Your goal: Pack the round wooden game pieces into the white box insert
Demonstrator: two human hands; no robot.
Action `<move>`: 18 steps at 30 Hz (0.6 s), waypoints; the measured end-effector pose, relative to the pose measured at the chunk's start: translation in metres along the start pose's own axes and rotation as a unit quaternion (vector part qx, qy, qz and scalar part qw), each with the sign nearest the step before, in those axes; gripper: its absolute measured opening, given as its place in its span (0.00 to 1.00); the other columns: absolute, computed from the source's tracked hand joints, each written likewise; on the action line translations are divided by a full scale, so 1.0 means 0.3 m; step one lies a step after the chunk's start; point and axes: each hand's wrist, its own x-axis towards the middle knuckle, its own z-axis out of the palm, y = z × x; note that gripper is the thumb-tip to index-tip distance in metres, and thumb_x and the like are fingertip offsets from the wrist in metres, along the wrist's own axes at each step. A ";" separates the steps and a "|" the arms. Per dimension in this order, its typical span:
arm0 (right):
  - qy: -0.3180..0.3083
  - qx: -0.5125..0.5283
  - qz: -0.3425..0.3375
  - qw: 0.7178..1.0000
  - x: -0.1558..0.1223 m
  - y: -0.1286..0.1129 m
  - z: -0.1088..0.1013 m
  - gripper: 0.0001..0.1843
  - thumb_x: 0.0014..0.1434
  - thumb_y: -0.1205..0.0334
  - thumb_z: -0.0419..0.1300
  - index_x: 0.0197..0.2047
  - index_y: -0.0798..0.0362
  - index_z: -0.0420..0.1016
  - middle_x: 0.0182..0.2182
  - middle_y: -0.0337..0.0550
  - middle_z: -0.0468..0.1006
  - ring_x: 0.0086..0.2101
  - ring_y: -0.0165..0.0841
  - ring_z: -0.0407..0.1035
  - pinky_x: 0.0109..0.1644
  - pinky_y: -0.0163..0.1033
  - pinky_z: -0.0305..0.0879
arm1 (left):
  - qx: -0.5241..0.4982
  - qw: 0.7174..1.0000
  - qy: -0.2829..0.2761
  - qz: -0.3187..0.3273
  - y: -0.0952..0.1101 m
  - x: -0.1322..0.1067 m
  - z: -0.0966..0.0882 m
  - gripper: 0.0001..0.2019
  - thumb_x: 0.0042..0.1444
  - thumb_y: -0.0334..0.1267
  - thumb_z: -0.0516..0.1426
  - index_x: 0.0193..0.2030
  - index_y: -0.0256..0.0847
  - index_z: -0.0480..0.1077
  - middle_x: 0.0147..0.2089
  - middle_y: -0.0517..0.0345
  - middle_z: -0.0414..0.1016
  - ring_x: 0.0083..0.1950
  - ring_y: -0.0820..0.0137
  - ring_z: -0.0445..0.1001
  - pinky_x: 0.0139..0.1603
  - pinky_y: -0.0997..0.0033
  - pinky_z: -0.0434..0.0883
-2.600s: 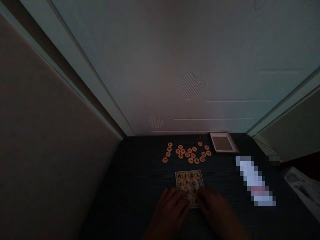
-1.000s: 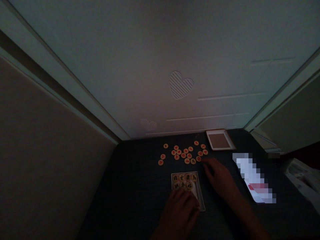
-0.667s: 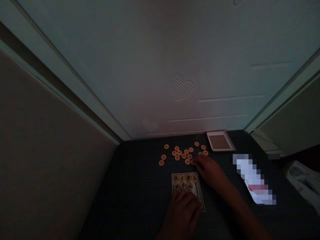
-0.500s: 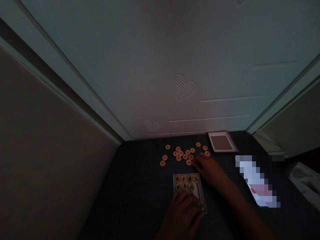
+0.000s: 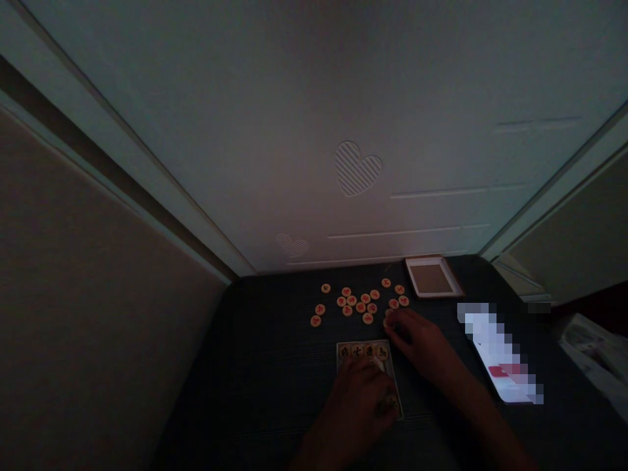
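Very dim scene.

Right hand [image 5: 417, 340] pulled back from loose red-marked pieces [image 5: 360, 302] toward box [image 5: 395, 386]; 0.5 s ago fingertips were set among cluster. One pale disc [image 5: 388, 318] now seen at fingertips, fingers closed round it, apparently pinched.

Left hand [image 5: 360, 399] shifted forward over box, now covering second row of black-marked pieces [image 5: 363, 352]; curled, grip cannot be told.

Judged: one red piece lifted from cluster, transfer to box in progress.

Empty lid [image 5: 432, 277] unmoved, at far right of dark mat [image 5: 265, 366].
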 end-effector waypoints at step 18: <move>0.002 0.072 -0.006 0.997 -0.368 -0.066 0.043 0.13 0.67 0.66 0.55 0.50 0.44 0.76 0.48 0.43 0.82 0.45 0.35 0.80 0.49 0.39 0.77 | 0.131 0.989 0.066 -0.006 -0.013 0.063 -0.008 0.07 0.63 0.36 0.64 0.46 0.46 0.74 0.50 0.59 0.79 0.53 0.59 0.75 0.56 0.54 0.67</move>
